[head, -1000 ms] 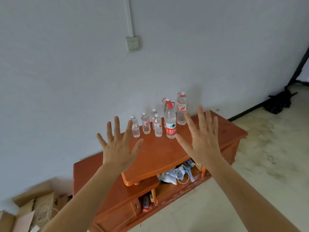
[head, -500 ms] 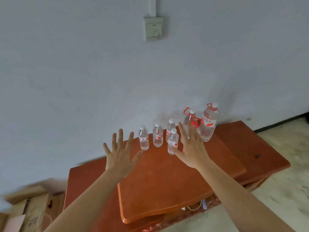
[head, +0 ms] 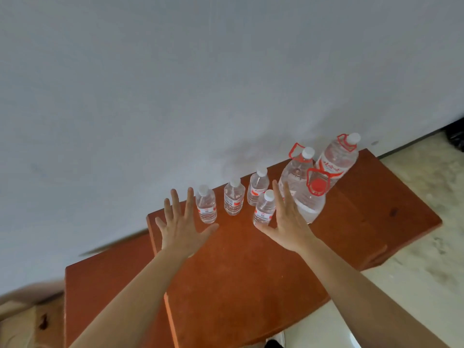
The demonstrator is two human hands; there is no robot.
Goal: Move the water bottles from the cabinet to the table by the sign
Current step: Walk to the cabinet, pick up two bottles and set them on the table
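Several clear water bottles stand at the back of a reddish wooden cabinet (head: 241,267) against a white wall. Small white-capped ones: one at the left (head: 206,208), one beside it (head: 234,197), one behind (head: 257,186), one in front (head: 264,208). To the right stand large bottles with red handles: a red-capped one (head: 307,199), one behind it (head: 298,167), one at the far right (head: 337,159). My left hand (head: 183,227) hovers open just left of the leftmost small bottle. My right hand (head: 288,219) is open beside the front small bottle, partly covering the red-capped large one.
A lower cabinet section (head: 108,292) steps down at the left. Cardboard boxes (head: 27,320) lie at the lower left. Pale floor (head: 414,247) runs along the right, with a dark object (head: 455,139) at the far right edge. My shoe (head: 275,341) shows at the bottom.
The view has closed in on the cabinet. Both open hands have moved forward toward the bottles; the right now sits next to the front small bottle, the left next to the leftmost one.
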